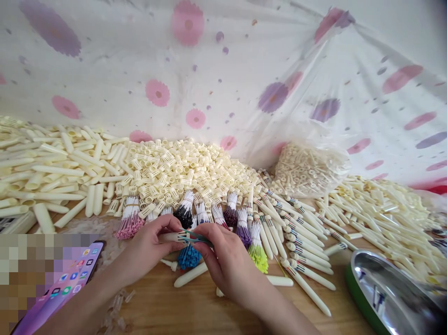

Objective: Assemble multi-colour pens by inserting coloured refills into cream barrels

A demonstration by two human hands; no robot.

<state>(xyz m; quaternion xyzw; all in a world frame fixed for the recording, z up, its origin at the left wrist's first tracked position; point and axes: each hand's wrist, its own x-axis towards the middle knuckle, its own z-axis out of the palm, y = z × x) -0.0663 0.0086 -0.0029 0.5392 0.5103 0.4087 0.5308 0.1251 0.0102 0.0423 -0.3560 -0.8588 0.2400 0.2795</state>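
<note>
My left hand [150, 246] pinches a cream plastic pen part [170, 237] in front of me. My right hand [226, 260] grips a slim teal tool that looks like tweezers [199, 238], its prongs reaching to the end of that part. Just behind my fingers stand bundles of thin white sticks with coloured ends: a blue bundle [189, 257], a yellow-green bundle [257, 251], a purple bundle [243, 230] and a pink bundle [129, 223]. Beneath my hands a cream pen barrel [190, 274] lies on the wooden table [181, 311].
Slotted cream pieces [195, 163] are heaped at the back, cream barrels [52, 167] at left. Pens with coloured sliders [307, 251] lie right of centre. A bag of small parts [307, 170], a green-sided metal tray [391, 288] and a phone [66, 288] surround the work area.
</note>
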